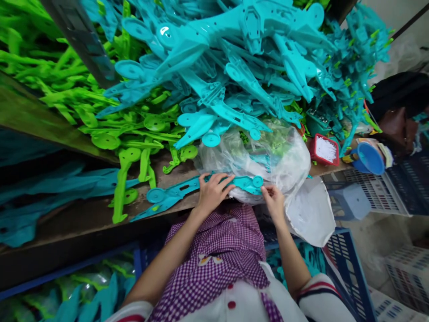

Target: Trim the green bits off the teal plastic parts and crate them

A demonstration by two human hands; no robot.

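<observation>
A long teal plastic arm piece (pixel 181 190) lies along the front edge of the wooden bench (pixel 83 219). My left hand (pixel 212 192) rests on its middle with fingers curled over it. My right hand (pixel 273 199) pinches near the piece's round right end, against a clear plastic bag (pixel 284 156) of small green and teal parts. Whether the right fingers hold the piece or the bag is unclear.
A big heap of teal plastic parts (pixel 241 67) fills the back of the bench, with green parts (pixel 83 98) at left. A red box (pixel 324 150) and blue cup (pixel 368 158) sit right. Blue crates (pixel 345 264) stand below.
</observation>
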